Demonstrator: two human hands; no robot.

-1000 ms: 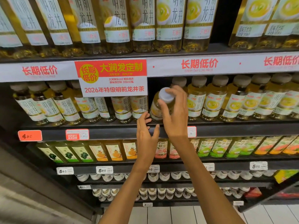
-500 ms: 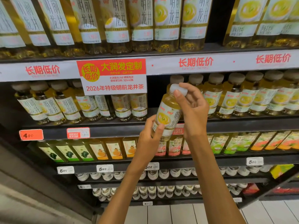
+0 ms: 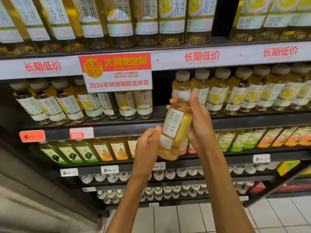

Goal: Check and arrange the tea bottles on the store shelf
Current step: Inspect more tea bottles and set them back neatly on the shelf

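Right hand [image 3: 200, 121] fingers clamped on tea bottle [image 3: 175, 130], tilted; left hand [image 3: 148, 142] fingers curled, thumb touching label

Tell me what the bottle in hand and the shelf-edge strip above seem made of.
Held bottle: likely clear glossy plastic, since the yellow tea shows through; its white label looks like a matte printed wrap. Shelf-edge strip: probably smooth plastic or card, flat white with red print. The right hand grips the bottle.

A single wide-angle view is taken from the head, faced forward and slightly downward at the store shelf [image 3: 235, 122], which is seen from close by. The upper tiers are cropped at the top, the tiled floor [image 3: 168, 219] is caught at the near bottom edge.
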